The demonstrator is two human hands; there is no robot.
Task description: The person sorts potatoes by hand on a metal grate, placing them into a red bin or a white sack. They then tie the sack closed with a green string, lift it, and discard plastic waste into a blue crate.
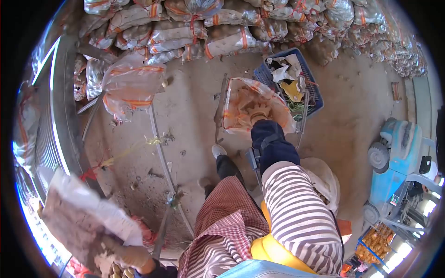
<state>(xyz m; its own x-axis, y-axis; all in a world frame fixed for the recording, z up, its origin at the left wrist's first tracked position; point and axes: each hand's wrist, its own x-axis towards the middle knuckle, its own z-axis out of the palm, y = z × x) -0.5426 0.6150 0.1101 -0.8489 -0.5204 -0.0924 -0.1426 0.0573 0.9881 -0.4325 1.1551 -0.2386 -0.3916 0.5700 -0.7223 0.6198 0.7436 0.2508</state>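
Observation:
My right hand (259, 112), in a tan glove and dark sleeve cover, reaches into the mouth of a clear plastic bag (234, 116) with orange stripes. Its fingers are spread, and nothing shows in them. The bag hangs open between the bars of a metal stand (220, 111). At the lower left, my gloved left hand (127, 255) is at the lower edge of a large brown-and-white sheet (83, 215), which looks like cardboard or thick paper. It seems to grip the sheet, though blur hides the fingers in part. Potato-like lumps (121, 270) show below this hand.
A blue crate (315, 99) with paper scraps stands behind the bag. Another striped bag (132, 83) hangs at left beside a metal machine (58, 111). Filled sacks (227, 44) are stacked along the back. A blue vehicle (398, 148) stands at right; a metal bar (162, 157) crosses the floor.

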